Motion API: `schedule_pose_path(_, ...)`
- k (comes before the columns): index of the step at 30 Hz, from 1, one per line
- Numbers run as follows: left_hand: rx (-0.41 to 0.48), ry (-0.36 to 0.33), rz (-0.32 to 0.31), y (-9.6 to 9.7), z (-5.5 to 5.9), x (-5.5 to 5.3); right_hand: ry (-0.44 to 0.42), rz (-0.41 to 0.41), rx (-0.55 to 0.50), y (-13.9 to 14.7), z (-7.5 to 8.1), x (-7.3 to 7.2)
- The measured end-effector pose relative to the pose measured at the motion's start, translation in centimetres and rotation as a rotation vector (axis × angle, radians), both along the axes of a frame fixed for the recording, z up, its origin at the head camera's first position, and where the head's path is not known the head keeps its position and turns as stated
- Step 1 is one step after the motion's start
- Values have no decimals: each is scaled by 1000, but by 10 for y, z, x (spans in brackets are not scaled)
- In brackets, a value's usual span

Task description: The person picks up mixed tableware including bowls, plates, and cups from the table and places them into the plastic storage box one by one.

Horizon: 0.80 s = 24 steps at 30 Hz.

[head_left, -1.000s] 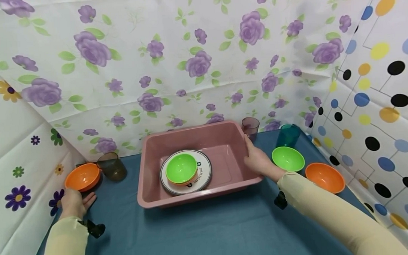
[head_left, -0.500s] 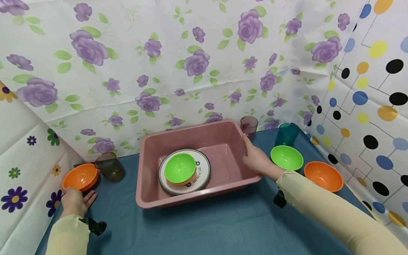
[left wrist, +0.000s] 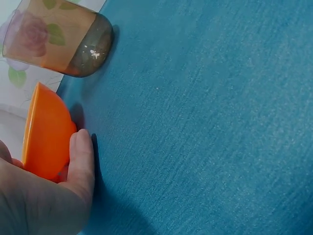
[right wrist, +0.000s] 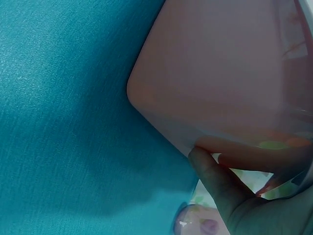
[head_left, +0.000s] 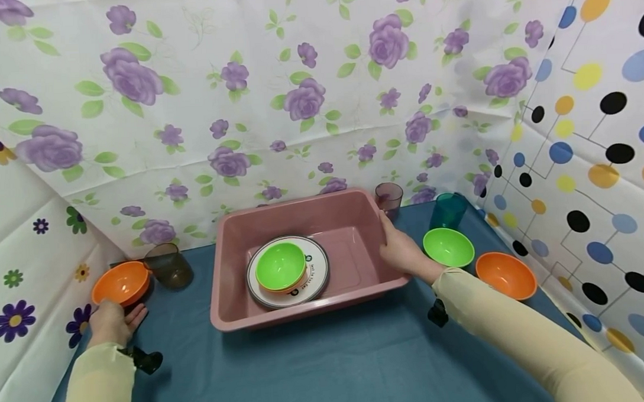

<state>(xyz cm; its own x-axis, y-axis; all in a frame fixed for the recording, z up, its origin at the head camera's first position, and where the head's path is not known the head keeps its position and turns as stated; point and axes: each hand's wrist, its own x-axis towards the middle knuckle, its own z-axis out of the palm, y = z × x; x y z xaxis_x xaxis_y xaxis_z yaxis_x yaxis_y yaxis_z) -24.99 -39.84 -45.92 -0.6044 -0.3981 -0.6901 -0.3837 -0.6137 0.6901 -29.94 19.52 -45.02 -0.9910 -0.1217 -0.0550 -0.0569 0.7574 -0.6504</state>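
Note:
My left hand (head_left: 110,322) holds an orange bowl (head_left: 121,283) by its near side, at the far left of the table. In the left wrist view, an outstretched finger lies along the underside of the bowl (left wrist: 51,132), which tilts. A translucent brown cup (head_left: 170,267) leans just right of it. With my right hand (head_left: 403,248) I grip the right end of a pink tub (head_left: 299,309). Inside that tub, a white plate (head_left: 318,281) with a dark rim carries a green bowl (head_left: 281,266) stacked on an orange one. In the right wrist view, fingertips press the tub's outer wall (right wrist: 210,88).
Right of the tub are a green bowl (head_left: 448,247), an orange bowl (head_left: 505,275) and a teal cup (head_left: 447,211). Behind the tub's right corner stands a purplish cup (head_left: 389,197). Patterned sheets (head_left: 191,111) wall in the blue-covered table (head_left: 285,368).
The head view has shifted slightly, so the scene sits a little further left. Both hands stay at the bowl and the tub.

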Motion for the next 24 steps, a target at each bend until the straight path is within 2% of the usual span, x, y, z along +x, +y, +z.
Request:
schedule_pose_path(6,91,24,71,-4,3,5,-7,-1,-17,-1,1,1)
schedule_pose_path(10,114,41,94,-6,4,7,-5,-3,-23,-1,1,1)
schedule_pose_path(19,54,95,76,-12,8,13,2,3,-9,0,1,0)
schedule_pose_path(22,60,132,76,-15,12,16,8,4,-11,0,0,0)
schedule_pose_path(24,50,184,47,-16,15,20,13,7,-9,1,0,1)
